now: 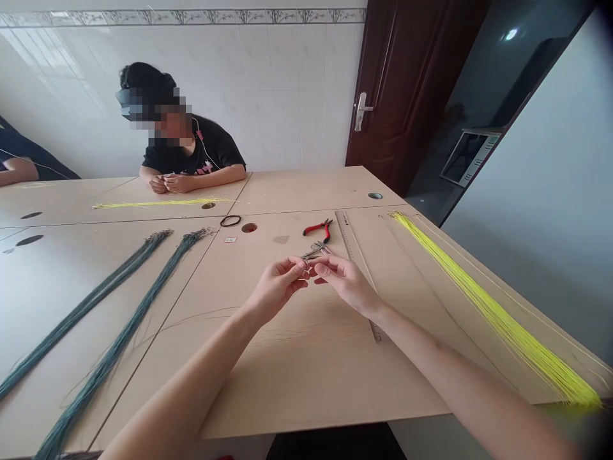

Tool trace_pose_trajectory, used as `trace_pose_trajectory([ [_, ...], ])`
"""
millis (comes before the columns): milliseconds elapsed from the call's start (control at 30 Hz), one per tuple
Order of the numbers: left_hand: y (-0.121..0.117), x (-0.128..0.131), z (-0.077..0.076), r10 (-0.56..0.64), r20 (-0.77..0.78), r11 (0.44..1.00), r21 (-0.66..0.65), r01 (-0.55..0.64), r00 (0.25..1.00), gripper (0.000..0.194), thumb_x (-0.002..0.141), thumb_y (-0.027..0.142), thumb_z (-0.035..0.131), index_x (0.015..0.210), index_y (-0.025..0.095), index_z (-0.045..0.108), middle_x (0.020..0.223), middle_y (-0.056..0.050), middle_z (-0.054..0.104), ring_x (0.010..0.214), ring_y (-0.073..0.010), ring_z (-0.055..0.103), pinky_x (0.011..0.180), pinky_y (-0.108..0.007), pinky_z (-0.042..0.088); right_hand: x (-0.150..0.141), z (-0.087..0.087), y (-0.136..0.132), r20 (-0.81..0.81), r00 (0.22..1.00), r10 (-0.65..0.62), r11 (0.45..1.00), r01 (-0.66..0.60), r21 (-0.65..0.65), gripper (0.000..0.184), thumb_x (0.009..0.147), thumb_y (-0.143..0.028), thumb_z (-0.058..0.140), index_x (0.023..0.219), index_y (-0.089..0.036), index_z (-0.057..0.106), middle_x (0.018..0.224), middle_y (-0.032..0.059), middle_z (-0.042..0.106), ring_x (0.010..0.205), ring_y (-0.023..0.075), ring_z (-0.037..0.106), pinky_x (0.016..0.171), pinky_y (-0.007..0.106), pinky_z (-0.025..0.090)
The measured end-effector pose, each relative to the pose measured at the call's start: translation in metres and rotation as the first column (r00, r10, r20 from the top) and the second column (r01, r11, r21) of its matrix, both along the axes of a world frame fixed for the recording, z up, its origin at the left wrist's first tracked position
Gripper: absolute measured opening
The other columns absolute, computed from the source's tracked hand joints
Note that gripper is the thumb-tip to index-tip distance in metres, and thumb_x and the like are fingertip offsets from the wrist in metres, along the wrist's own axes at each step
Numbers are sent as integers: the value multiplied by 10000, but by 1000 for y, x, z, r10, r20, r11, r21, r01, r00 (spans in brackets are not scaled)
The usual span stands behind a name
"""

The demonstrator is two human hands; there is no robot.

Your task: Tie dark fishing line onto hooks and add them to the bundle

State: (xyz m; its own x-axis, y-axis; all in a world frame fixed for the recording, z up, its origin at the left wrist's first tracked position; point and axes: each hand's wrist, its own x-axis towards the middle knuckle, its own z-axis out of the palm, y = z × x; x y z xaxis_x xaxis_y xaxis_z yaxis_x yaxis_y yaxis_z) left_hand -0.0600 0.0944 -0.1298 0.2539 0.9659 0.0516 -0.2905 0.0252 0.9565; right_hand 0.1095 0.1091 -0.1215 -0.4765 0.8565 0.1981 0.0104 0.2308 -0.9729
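My left hand is closed in a pinch above the table, thumb against fingertips. A thin dark cord runs across the table and passes behind my left wrist towards those fingers. Fingertip to fingertip with it, my right hand is closed too, its thumb and fingers meeting at a tiny piece too small to name. Just beyond the fingers lie small scissors, partly covered by my hands. Behind them rest red-handled pliers. A clear ruler passes under my right wrist.
Two bundles of dark teal cords lie at left, a bundle of yellow cords at right. A black ring and a roll of tape lie farther back. Across the table a co-worker sits by more yellow cords.
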Motion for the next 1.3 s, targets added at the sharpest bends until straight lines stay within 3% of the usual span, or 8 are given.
trace_pose_trajectory([
  [200, -2, 4, 0, -50, 63, 998, -45, 53, 997, 132, 868, 235, 571, 800, 122, 570, 759, 0, 581, 740, -130, 580, 666, -280, 495, -1, 2, -3, -46, 998, -42, 999, 41, -23, 227, 881, -321, 566, 1000, -130, 603, 963, 49, 636, 886, 165, 615, 857, 400, 491],
  [367, -4, 7, -1, -53, 62, 995, -81, 57, 997, 134, 862, 230, 579, 779, 126, 574, 731, 6, 584, 698, -118, 573, 655, -271, 494, -1, 1, -3, -24, 999, -27, 999, 26, -34, 188, 879, -306, 573, 894, -124, 616, 775, 11, 639, 836, 158, 627, 830, 385, 498],
  [467, -4, 7, -2, -38, 58, 994, -101, 44, 998, 142, 865, 235, 575, 778, 123, 578, 727, 6, 581, 697, -118, 574, 650, -271, 496, 0, 0, -2, -24, 999, -30, 997, 28, -70, 192, 880, -308, 570, 867, -119, 606, 795, 14, 633, 838, 156, 627, 811, 376, 512],
  [633, 2, 4, -7, 131, 54, 983, -136, -123, 990, 128, 865, 237, 577, 836, 113, 584, 821, -13, 593, 715, -120, 575, 660, -281, 506, 8, 3, 7, 35, 994, -100, 989, 103, -103, 217, 899, -323, 536, 946, -117, 588, 949, 48, 623, 887, 164, 617, 767, 352, 531],
  [733, 7, -1, -10, 274, 48, 953, -146, -265, 960, 131, 867, 245, 573, 887, 115, 583, 879, -26, 595, 741, -127, 577, 660, -284, 508, 19, 2, 18, 169, 971, -167, 981, 181, -75, 241, 906, -339, 521, 984, -120, 586, 939, 46, 622, 840, 153, 617, 736, 337, 529],
  [900, 11, -5, -12, 356, 13, 925, -145, -350, 934, 147, 863, 257, 579, 899, 114, 587, 921, -39, 598, 802, -147, 585, 689, -304, 509, 39, -15, 37, 457, 845, -278, 956, 289, 48, 177, 889, -308, 553, 898, -143, 615, 916, 34, 626, 794, 135, 599, 727, 312, 517],
  [1067, 7, 2, -11, 289, -32, 949, -123, -291, 957, 163, 855, 275, 589, 893, 116, 600, 983, -53, 609, 909, -177, 585, 770, -348, 501, 39, -16, 35, 509, 793, -335, 942, 291, 168, 164, 901, -297, 531, 931, -159, 614, 991, 51, 621, 864, 148, 595, 784, 337, 508],
  [1300, -4, 10, -6, 61, -73, 992, -108, -68, 995, 191, 839, 311, 609, 859, 123, 639, 1018, -68, 642, 983, -186, 576, 807, -347, 478, 15, 8, 4, 364, 921, -140, 981, 80, 176, 251, 884, -372, 550, 973, -154, 637, 954, 43, 654, 874, 158, 611, 812, 364, 492],
])
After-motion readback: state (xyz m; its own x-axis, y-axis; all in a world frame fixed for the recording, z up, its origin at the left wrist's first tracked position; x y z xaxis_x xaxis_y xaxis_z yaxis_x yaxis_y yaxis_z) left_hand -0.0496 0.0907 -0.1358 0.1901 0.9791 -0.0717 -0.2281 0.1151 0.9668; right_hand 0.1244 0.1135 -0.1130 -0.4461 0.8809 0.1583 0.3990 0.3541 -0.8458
